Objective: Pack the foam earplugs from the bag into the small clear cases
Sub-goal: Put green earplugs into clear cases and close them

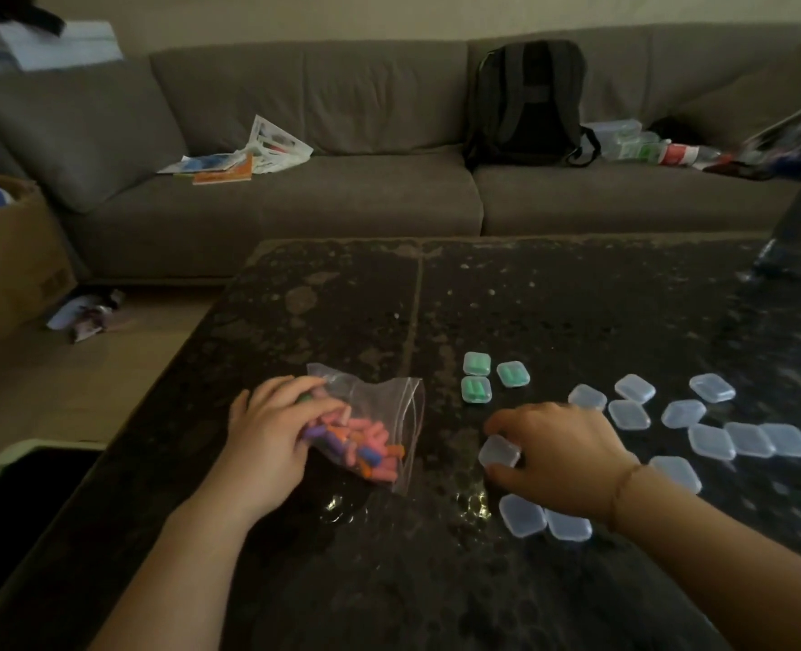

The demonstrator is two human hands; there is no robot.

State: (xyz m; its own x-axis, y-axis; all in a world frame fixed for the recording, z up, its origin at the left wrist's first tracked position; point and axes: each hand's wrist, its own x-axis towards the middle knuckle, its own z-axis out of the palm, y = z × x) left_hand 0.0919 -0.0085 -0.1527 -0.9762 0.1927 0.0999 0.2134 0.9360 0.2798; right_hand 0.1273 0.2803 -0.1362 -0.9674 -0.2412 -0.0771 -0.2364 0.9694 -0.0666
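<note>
Picking up an empty case while reaching for earplugs

Nearest me, my right hand (558, 455) had its fingers (506, 473) narrowed around one clear case (498, 452) on the desk (389, 580), likely readying it for filling. My left hand (267, 432) pinned the zip bag (370, 429), fingers curled on the mixed-colour earplugs (365, 444) inside. Farther off sat three green-filled cases (492, 375), grouped apart as finished.

Nothing readable anywhere here. The printed papers (229, 164) on the sofa (295, 195) show blocks of colour and blurred print, but no word comes clear. The cardboard box (8, 256) at the left has a dark marking on its side, too smeared to make out. The bottle (671, 154) with the red label on the sofa gives no legible letters either.
</note>
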